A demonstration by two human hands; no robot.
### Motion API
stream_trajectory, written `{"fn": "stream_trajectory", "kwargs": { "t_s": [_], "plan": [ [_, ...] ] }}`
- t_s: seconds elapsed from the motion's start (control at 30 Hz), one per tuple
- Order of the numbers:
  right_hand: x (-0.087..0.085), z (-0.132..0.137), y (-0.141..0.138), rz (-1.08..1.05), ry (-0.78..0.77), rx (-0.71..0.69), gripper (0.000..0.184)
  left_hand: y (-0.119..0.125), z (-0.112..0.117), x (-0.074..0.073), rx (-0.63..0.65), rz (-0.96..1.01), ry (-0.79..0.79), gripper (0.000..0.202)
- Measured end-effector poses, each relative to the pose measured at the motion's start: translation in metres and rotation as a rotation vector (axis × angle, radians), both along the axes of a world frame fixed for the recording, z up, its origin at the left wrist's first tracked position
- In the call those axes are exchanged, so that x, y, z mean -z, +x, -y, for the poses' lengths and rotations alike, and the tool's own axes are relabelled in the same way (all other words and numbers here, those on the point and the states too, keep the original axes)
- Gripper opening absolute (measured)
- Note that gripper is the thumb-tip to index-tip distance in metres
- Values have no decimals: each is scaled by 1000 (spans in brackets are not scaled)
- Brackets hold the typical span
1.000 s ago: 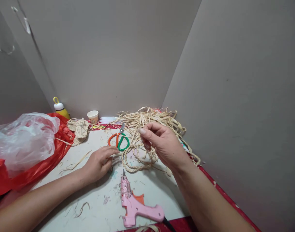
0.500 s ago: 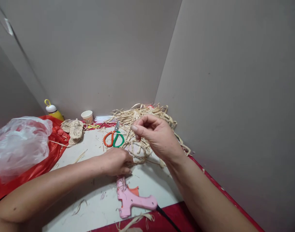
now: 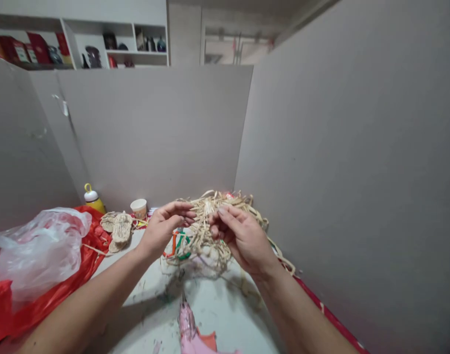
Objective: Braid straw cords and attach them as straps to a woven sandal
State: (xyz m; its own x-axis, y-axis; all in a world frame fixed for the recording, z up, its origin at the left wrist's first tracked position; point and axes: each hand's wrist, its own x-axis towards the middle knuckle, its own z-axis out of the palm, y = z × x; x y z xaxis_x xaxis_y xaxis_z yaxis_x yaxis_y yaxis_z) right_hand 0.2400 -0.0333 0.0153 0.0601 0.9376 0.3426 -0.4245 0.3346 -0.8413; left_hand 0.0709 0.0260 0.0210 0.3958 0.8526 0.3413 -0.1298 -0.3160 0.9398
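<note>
My left hand (image 3: 168,226) is raised over the table, its fingers stretched out and apart from the thumb, with nothing visible in it. Opposite it, my right hand (image 3: 245,237) is closed, thumb and index finger pinched together; whatever they may hold is too small to make out. Behind and below both hands lies a tangled heap of dry straw strands (image 3: 206,204), some of them braided. Scissors with one orange and one green handle (image 3: 183,246) lie partly hidden under my left hand. Nearer to me is a pink glue gun (image 3: 188,322), its nozzle pointing away.
A clear plastic bag (image 3: 40,250) rests on a red bag (image 3: 86,255) at the left. Small woven straw soles (image 3: 121,231), a paper cup (image 3: 139,209) and a yellow bottle (image 3: 95,201) stand near the back. Grey partitions (image 3: 154,128) enclose the table (image 3: 225,309).
My left hand has lifted off the table near the glue gun's tip and opened. My right hand stays pinched, lower in the view. The view has tilted up, bringing shelves into sight.
</note>
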Motion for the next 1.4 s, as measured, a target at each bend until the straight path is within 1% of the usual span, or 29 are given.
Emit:
{"fn": "stream_trajectory", "kwargs": {
  "t_s": [0.03, 0.07, 0.13, 0.23, 0.3, 0.4, 0.5, 0.6, 0.67, 0.73, 0.8, 0.87, 0.93, 1.0, 1.07, 1.13, 1.2, 1.23, 1.3, 1.33, 1.4],
  "plan": [
    [-1, 1, -1, -15, -5, -24, 27, -2, 6, -7, 38, 152, -104, 25],
    [-1, 2, -2, -21, -7, -41, 27, -4, 13, -13, 84, 256, -179, 23],
    [-2, 7, -7, -28, -2, -65, 26, -8, 25, -18, 185, 386, -278, 19],
    [-2, 15, -14, -22, -17, -92, 26, -12, 37, -17, 299, 451, -354, 20],
    [-2, 17, -18, -1, -29, -110, 27, -14, 41, -16, 323, 441, -366, 21],
    [0, 17, -21, 38, -33, -125, 26, -16, 42, -15, 284, 409, -314, 17],
    [1, 16, -22, 47, -39, -107, 21, -16, 41, -16, 226, 366, -260, 12],
    [2, 17, -21, 19, -47, -61, 19, -16, 38, -17, 174, 317, -241, 9],
    [2, 16, -20, 10, -42, -20, 21, -17, 33, -17, 148, 304, -216, 12],
    [3, 13, -20, 46, -43, 17, 22, -19, 26, -18, 121, 298, -190, 14],
    [8, 5, -19, 134, -49, 45, 21, -22, 17, -17, 94, 298, -166, 16],
    [15, -6, -20, 301, -62, 59, 20, -25, 6, -16, 69, 294, -136, 22],
    [27, -17, -21, 632, -68, 63, 17, -29, -6, -14, 33, 288, -90, 32],
    [42, -25, -25, 1099, -48, 74, 8, -33, -15, -13, 8, 272, -44, 44],
    [59, -27, -30, 1275, -56, 80, 8, -36, -20, -12, 2, 263, -7, 56],
    [74, -27, -37, 1384, -76, 103, 13, -39, -21, -12, 16, 255, 6, 60],
    [86, -26, -41, 1446, -87, 132, 18, -39, -20, -13, 37, 257, -14, 52],
    [88, -26, -42, 1461, -88, 142, 19, -39, -19, -13, 53, 252, -36, 46],
    [87, -28, -39, 1461, -87, 157, 18, -38, -17, -14, 76, 231, -89, 34],
    [83, -30, -35, 1448, -84, 166, 17, -37, -16, -14, 84, 214, -112, 29],
    [68, -34, -24, 1398, -72, 191, 16, -36, -15, -15, 94, 181, -145, 21]
  ]
}}
